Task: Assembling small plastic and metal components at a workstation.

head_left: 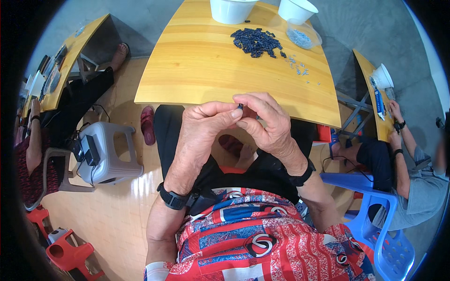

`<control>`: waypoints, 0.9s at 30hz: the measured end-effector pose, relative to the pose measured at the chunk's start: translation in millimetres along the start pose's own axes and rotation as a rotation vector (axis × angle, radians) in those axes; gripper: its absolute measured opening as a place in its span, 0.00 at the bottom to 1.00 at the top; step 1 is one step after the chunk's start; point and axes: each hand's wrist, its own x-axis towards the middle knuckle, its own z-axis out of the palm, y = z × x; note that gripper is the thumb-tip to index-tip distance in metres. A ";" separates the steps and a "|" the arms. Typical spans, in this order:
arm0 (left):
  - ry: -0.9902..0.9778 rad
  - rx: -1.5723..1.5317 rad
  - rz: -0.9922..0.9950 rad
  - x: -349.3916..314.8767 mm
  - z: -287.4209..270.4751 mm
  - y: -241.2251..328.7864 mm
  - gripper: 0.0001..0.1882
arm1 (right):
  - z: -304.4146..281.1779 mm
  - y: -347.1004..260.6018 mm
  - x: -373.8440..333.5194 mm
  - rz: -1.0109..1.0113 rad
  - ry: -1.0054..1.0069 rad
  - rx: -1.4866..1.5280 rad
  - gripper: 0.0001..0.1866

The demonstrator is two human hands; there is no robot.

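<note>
Just beyond my lap, at the table's near edge, my two hands meet fingertip to fingertip. A small black plastic part (240, 106) is pinched between the thumb and forefinger of my left hand (199, 129). My right hand (269, 124) is curled closely against it, forefinger over the part and thumb just below. Whatever the right fingers grip is hidden between them. On the wooden table (197, 61) lies a pile of similar black parts (257, 42). Small silvery metal pieces (300, 68) are scattered to the right of that pile.
A clear shallow tub (302, 38) of small metal pieces and two white buckets (232, 10) stand toward the table's far side. Co-workers sit at tables left and right. A grey stool (108, 150) stands at left, a blue chair (379, 210) at right, red stools (70, 253) lower left.
</note>
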 end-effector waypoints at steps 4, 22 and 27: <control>-0.045 -0.032 -0.008 0.9 -2.3 -2.1 0.07 | 0.8 3.4 -0.3 -0.029 0.019 -0.025 0.20; -0.175 0.088 -0.042 -0.9 -7.2 6.6 0.08 | 4.2 3.0 -5.2 -0.013 0.071 0.101 0.19; -0.126 0.113 0.014 -0.6 -4.9 4.4 0.07 | 0.1 4.1 -2.2 0.022 0.002 0.056 0.22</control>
